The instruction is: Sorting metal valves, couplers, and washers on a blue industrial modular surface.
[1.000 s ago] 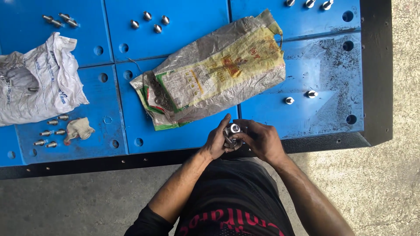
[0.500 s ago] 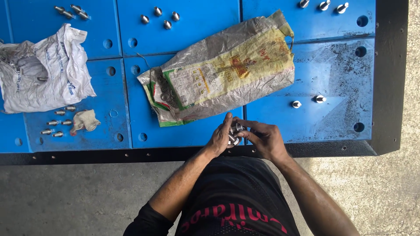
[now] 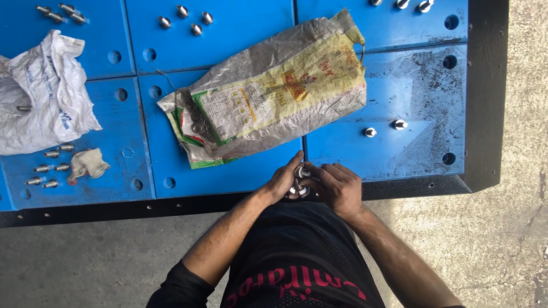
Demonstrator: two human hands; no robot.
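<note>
— While both hands meet at the near edge of the blue desk (image 3: 240, 34), what sits between them?

— A small cluster of metal fittings (image 3: 299, 181), silvery, held right at the desk's black front rim. The left hand (image 3: 281, 182) curls around them from the left, fingers bent and closed against the metal. The right hand (image 3: 338, 187) closes over them from the right, its fingertips touching the same pieces.

— How far open are the hands?

— Both mostly closed, gripping the fittings together.

— What lies around them?

— A worn woven sack (image 3: 268, 91) lies just beyond the hands. Two loose bolts (image 3: 385, 128) rest to the right of it. Farther left are a white bag (image 3: 45, 97), a crumpled rag (image 3: 87, 164) and a row of small bolts (image 3: 50, 168).
</note>
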